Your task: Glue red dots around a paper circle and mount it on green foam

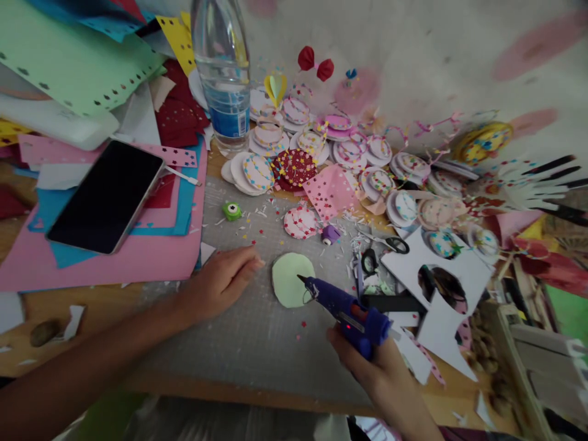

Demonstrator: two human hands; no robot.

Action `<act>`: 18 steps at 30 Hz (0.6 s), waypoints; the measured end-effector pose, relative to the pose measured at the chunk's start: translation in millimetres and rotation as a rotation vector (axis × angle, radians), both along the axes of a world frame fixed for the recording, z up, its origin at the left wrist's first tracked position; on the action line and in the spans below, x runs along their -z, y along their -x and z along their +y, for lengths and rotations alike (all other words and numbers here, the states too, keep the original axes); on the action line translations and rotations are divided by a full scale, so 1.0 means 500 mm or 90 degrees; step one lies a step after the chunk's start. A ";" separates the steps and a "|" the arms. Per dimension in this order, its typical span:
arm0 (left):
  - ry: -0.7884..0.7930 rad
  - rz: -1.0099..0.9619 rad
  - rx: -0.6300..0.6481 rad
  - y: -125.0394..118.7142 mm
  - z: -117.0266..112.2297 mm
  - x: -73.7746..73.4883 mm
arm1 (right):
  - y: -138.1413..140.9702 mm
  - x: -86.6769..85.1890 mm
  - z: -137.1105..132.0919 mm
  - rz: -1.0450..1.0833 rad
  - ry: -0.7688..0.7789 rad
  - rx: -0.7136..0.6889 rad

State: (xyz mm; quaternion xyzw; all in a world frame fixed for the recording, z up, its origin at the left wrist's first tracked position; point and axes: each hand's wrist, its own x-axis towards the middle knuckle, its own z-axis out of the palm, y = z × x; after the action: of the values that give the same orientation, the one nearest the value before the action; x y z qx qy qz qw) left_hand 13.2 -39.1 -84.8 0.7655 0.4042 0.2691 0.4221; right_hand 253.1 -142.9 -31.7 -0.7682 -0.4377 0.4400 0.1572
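One blue glue gun [333,300] sits in the right hand [376,367], fingers wrapped round it, nozzle [302,278] over a pale-green disc [285,286] on the gray mat [257,349]. The left hand's [225,278] fingers lie pressed together nearby.

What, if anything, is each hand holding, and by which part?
The right hand holds the blue glue gun by its handle; nothing shows in the left hand.

The gun [344,306] is dark blue with a black tip and a little red light glowing, gripped in the right hand [376,367], tip angled forward and left over the disc [287,280]. Disc's pale green, kinda wobbly round, lying flat just right of the left hand [225,278], not touching it.
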 end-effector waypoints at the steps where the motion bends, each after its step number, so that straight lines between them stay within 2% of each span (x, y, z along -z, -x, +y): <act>1: 0.013 -0.004 -0.010 -0.001 -0.002 0.004 | 0.002 0.000 0.002 0.003 0.002 -0.003; 10: 0.194 -0.163 -0.062 0.002 -0.015 0.024 | 0.006 0.001 0.016 -0.018 -0.017 -0.037; 15: 0.178 -0.174 -0.112 -0.006 -0.013 0.014 | -0.003 0.002 0.020 -0.013 0.000 -0.080; 18: 0.151 -0.158 -0.125 -0.009 -0.012 0.010 | -0.001 -0.001 0.023 -0.017 -0.009 -0.073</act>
State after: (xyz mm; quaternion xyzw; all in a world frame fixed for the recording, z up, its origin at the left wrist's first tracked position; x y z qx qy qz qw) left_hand 17.7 -45.1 -89.6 0.6284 0.4508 0.3518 0.5274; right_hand 253.4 -131.6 -31.3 -0.7466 -0.4864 0.4346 0.1310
